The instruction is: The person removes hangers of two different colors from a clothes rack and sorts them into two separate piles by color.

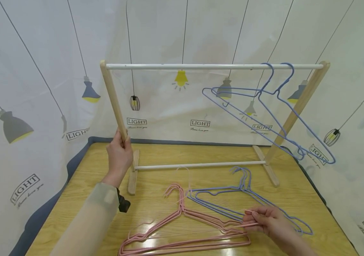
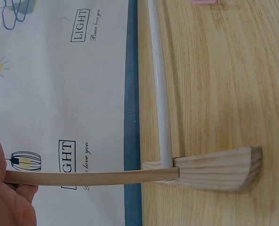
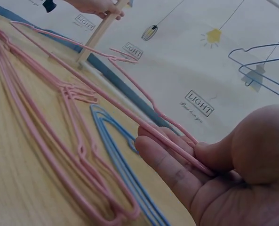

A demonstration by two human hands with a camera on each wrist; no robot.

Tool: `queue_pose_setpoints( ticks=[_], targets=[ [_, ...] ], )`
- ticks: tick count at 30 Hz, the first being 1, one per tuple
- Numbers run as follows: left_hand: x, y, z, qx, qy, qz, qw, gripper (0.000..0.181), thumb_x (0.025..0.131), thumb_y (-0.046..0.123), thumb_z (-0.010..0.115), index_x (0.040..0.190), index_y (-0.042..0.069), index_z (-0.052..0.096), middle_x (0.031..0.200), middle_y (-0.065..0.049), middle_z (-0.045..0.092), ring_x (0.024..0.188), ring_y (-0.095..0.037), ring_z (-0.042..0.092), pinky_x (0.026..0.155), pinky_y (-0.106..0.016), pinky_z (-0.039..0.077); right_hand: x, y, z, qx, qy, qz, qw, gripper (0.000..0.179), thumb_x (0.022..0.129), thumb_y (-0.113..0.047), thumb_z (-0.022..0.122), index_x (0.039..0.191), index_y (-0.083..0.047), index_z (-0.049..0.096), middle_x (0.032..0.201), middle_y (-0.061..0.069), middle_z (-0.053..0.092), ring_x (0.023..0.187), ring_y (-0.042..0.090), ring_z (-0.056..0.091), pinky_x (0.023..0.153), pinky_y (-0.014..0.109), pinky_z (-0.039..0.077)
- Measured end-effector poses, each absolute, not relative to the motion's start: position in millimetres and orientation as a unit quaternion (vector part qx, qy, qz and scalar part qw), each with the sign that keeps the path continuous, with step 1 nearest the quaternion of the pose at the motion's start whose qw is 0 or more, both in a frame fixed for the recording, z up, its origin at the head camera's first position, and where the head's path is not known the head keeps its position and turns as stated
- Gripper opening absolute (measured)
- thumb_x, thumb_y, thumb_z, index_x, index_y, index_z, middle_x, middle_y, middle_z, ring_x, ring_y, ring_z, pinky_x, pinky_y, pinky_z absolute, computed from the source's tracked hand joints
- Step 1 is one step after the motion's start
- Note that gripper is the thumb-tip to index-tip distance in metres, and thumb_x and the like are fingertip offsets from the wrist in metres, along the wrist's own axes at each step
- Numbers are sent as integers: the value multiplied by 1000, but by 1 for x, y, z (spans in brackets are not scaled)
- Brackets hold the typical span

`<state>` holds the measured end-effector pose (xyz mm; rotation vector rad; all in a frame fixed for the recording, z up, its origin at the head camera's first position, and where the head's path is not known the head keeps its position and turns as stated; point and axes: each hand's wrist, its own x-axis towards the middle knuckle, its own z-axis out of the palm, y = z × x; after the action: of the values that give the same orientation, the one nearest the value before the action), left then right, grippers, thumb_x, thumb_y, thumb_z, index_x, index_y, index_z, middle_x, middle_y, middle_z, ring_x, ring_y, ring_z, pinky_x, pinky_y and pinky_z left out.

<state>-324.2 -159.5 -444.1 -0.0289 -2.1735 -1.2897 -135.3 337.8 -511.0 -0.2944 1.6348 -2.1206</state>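
Note:
My left hand (image 1: 119,156) grips the left wooden post (image 1: 113,99) of a small garment rack, fingers wrapped round it partway up. In my right hand (image 1: 272,225), a pink wire hanger (image 3: 130,113) is pinched by one end between thumb and fingers. That hanger is raised over the table and looks faint and blurred in the head view. Beneath it lie several pink hangers (image 1: 182,206), stacked with their hooks pointing away from me. Behind my right hand, several blue hangers (image 1: 243,184) lie together on the table.
Two blue hangers (image 1: 260,92) hang near the right end of the rack's white top bar (image 1: 182,66). A lower white bar (image 1: 201,165) joins the rack's feet. The wooden table (image 1: 82,192) is enclosed by a lamp-patterned cloth (image 1: 47,117).

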Motion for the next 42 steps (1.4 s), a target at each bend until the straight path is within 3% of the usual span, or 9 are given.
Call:
queue_pose_setpoints(
  ticks=[3,6,12,18,23,26,28,35,42],
  targets=[
    [-325,-159,-444,-7,-821,-487,299,32,109,11,59,141,6,63,125,-23,72,91,-32,74,71,-50,58,-135,333,-520,-120,607,-753,222,33,112,6,38,129,33,47,115,29,71,104,30,75,91,41,58],
    [-325,-158,-444,-6,-820,-489,297,32,109,11,59,141,6,63,125,-23,72,93,-32,74,71,-50,58,-133,325,-521,-136,688,-691,176,34,111,6,44,129,35,45,113,34,70,101,24,76,86,38,60],
    [-325,-157,-444,-14,-816,-496,297,33,109,11,59,142,6,62,127,-23,71,98,-35,74,74,-51,59,-129,311,-506,-146,853,-499,-30,27,104,3,63,125,20,65,115,25,74,103,8,71,83,21,57],
    [-325,-158,-445,-10,-815,-500,293,35,109,11,59,144,7,62,127,-24,71,99,-34,74,74,-50,59,-137,316,-469,-112,818,-546,-140,20,100,12,65,118,19,68,107,4,79,97,4,73,82,21,57],
    [-323,-163,-447,0,-820,-488,299,33,109,12,60,141,8,64,116,-23,75,85,-31,73,65,-35,55,-145,327,-423,-53,803,-522,-284,20,96,12,70,116,17,71,104,-9,79,93,0,73,80,16,55],
    [-322,-166,-447,-1,-820,-483,308,31,109,11,60,139,7,65,111,-24,75,80,-31,71,61,-27,50,-152,339,-402,-9,794,-468,-387,20,93,11,73,113,11,76,101,-11,77,90,-1,72,79,13,54],
    [-321,-167,-447,-4,-820,-482,309,31,109,12,60,139,7,65,111,-25,75,81,-31,71,61,-27,50,-157,348,-395,21,789,-445,-422,23,94,9,73,116,9,76,104,-10,76,93,-2,71,82,12,53],
    [-322,-165,-447,-12,-818,-487,306,34,109,11,60,142,6,63,120,-24,74,93,-34,75,69,-44,57,-177,377,-395,77,792,-468,-385,37,95,2,76,132,4,71,117,-5,75,100,-4,69,84,11,51],
    [-325,-160,-446,-19,-815,-489,309,34,109,12,61,143,6,63,118,-25,74,90,-33,75,69,-48,57,-199,390,-398,108,733,-582,-335,50,92,6,77,140,8,63,115,-5,75,98,-2,70,85,12,52]
  ],
)
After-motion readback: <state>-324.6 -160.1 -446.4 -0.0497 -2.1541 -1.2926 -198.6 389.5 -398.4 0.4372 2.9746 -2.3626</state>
